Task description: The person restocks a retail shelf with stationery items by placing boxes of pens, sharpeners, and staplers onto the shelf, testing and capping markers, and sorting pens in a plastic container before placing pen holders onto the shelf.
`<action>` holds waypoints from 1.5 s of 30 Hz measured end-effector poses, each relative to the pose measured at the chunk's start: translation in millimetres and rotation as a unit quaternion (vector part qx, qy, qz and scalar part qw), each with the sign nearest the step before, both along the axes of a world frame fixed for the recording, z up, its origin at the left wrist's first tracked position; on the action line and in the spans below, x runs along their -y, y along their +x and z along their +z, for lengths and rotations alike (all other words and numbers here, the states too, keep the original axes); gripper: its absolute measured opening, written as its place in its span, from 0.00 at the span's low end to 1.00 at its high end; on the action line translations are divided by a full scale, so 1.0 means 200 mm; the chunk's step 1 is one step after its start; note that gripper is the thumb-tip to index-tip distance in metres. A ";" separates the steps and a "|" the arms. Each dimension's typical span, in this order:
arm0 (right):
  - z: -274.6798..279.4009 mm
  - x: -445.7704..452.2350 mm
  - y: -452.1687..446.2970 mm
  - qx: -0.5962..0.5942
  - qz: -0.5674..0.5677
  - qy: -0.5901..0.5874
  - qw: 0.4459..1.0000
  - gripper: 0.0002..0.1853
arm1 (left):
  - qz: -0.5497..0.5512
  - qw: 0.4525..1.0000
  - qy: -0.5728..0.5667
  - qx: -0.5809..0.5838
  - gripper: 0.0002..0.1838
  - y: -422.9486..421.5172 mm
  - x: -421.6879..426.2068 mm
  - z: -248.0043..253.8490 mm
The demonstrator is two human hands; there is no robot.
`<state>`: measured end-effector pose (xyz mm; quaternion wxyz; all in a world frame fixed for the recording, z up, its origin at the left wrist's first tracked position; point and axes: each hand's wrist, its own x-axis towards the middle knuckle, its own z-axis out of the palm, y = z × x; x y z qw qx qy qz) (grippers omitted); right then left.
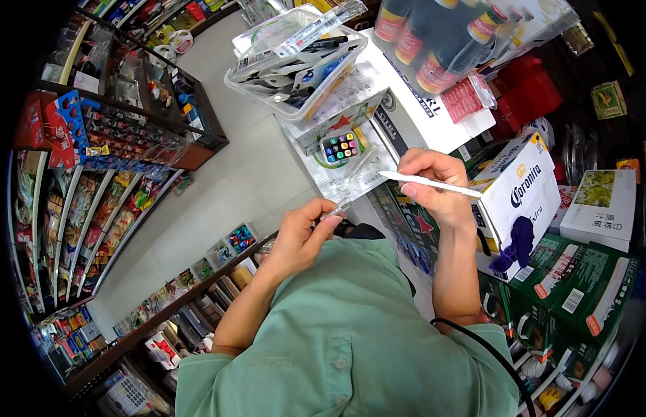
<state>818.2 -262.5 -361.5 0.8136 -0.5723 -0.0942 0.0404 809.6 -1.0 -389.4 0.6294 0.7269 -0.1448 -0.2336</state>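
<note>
My right hand [437, 186] is closed around a slim white pen [434, 183], held almost level with its pointed end toward the left. Lower and to the left, my left hand [303, 235] pinches a small clear piece [343, 206] between thumb and fingers; its kind is not plain. Just beyond the hands, a set of markers [340, 148] with multicoloured caps rests on a silvery carton [365, 182]. Farther back stands a clear plastic bin [328, 87] filled with pens and packaged items.
Shrink-wrapped bottles [434, 48] stand on a white carton at the back right. A Coronita box [521, 181] with a dark purple item [515, 244] is beside my right arm. Green cartons [580, 292] are stacked at right. Snack shelves [94, 229] stand left across the floor [219, 184].
</note>
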 end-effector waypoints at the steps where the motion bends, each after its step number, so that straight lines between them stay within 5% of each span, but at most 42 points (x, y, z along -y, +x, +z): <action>1: 0.00 -0.01 0.00 0.000 0.001 0.001 1.000 0.12 | 0.001 1.000 -0.008 0.000 0.09 0.00 0.00 0.01; 29: 0.03 -0.06 -0.04 0.068 -0.023 -0.089 0.994 0.09 | -0.007 0.999 -0.011 0.048 0.06 -0.03 0.02 0.05; 36: 0.12 -0.10 -0.04 0.062 0.027 -0.232 0.970 0.07 | -0.010 0.995 -0.003 0.102 0.07 -0.03 0.02 0.03; 43: 0.09 -0.14 -0.02 0.127 0.097 -0.318 0.935 0.19 | -0.019 0.986 0.006 0.165 0.07 -0.02 0.02 0.07; 45: 0.14 -0.12 -0.03 -0.001 0.072 -0.210 0.975 0.26 | -0.015 0.987 0.006 0.158 0.06 -0.01 0.02 0.06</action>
